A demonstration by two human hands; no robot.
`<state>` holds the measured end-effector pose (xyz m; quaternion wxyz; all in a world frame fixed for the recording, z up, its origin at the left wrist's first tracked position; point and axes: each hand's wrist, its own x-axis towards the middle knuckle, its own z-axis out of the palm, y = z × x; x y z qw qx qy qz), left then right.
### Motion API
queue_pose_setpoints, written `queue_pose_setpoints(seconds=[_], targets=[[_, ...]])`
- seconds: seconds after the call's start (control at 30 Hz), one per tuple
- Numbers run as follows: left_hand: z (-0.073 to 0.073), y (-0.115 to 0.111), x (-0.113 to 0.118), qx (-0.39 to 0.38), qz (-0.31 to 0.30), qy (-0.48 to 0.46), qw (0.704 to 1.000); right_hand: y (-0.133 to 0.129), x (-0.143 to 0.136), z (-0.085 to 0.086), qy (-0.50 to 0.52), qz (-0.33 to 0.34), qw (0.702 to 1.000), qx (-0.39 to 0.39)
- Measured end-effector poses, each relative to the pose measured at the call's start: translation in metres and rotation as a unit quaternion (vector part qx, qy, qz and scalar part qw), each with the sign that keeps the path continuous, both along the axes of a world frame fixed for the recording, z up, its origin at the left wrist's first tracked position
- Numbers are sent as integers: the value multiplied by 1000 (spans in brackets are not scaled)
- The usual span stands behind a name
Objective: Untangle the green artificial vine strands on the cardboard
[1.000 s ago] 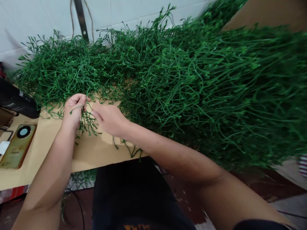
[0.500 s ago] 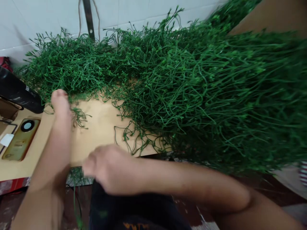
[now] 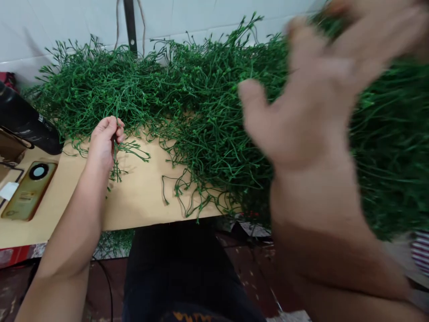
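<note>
My left hand (image 3: pixel 107 134) is closed in a pinch over the cardboard-coloured work surface (image 3: pixel 134 201). It holds a small bunch of thin green stems (image 3: pixel 134 151), whose forked tips hang out below and to the right of the fingers. My right hand (image 3: pixel 308 103) is raised close to the camera, blurred, its thumb and fingers spread and nothing visible in it. Behind it lies a large heap of green stems (image 3: pixel 214 134), partly hidden by that hand and forearm. More stems form a pile (image 3: pixel 97 85) along the wall, just beyond my left hand.
At the left lie a black bottle (image 3: pixel 30 120) and a phone (image 3: pixel 28 192) with a round camera ring. A dark metal strip (image 3: pixel 130 27) stands against the white tiled wall (image 3: pixel 201 18). Loose stems (image 3: pixel 191 192) reach the surface's front edge. Striped cloth (image 3: pixel 420 252) shows at lower right.
My right hand has risen from the front edge up to the right and spread its fingers. My left hand has shifted right, with stems now visible in its pinch.
</note>
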<state>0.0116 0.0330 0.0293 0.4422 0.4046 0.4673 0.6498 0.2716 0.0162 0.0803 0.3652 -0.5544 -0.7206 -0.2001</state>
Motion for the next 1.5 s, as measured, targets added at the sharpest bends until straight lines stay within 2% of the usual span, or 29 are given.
queue_pose_setpoints(seconds=[0.03, 0.07, 0.13, 0.17, 0.27, 0.37, 0.43, 0.5, 0.63, 0.73, 0.87, 0.93, 1.1, 1.27, 1.5], targets=[[0, -1, 1, -5, 1, 1, 1000, -1, -16, -12, 6, 27, 998, -48], [0, -3, 2, -8, 0, 3, 1000, -3, -36, -25, 8, 88, 990, -105], [0, -5, 4, -3, -5, 7, 1000, -6, -77, -47, 9, 233, 953, -194], [-1, -5, 4, 2, -8, 8, 1000, -7, -95, -56, 10, 279, 932, -233], [-5, -4, 5, 10, -13, 14, 1000, -4, -127, -67, 19, 327, 890, -318], [-9, -2, 5, 14, -15, 16, 1000, 5, -129, -68, 40, 345, 869, -353], [-11, -2, 7, 5, -18, 18, 1000, 11, -125, -68, 55, 360, 866, -342], [-12, -3, 8, -21, -25, 32, 999, 15, -123, -68, 66, 344, 880, -322], [-14, -6, 9, -54, -48, 83, 994, 17, -123, -68, 100, 263, 908, -310], [-14, -6, 9, -48, -71, 121, 989, 16, -121, -67, 116, 253, 899, -337], [-12, -5, 11, -54, -71, 138, 986, 16, -116, -66, 124, 298, 866, -381], [-11, -5, 12, -60, -67, 136, 987, 17, -113, -65, 123, 306, 862, -386], [-12, -1, 9, -72, -20, 153, 985, 16, -112, -60, 96, 301, 865, -389], [-21, 9, 4, -60, 24, 193, 979, 3, -118, -58, 58, 266, 881, -386], [-32, 17, 22, -86, 25, 245, 965, -10, -116, -59, -1, 206, 897, -390]])
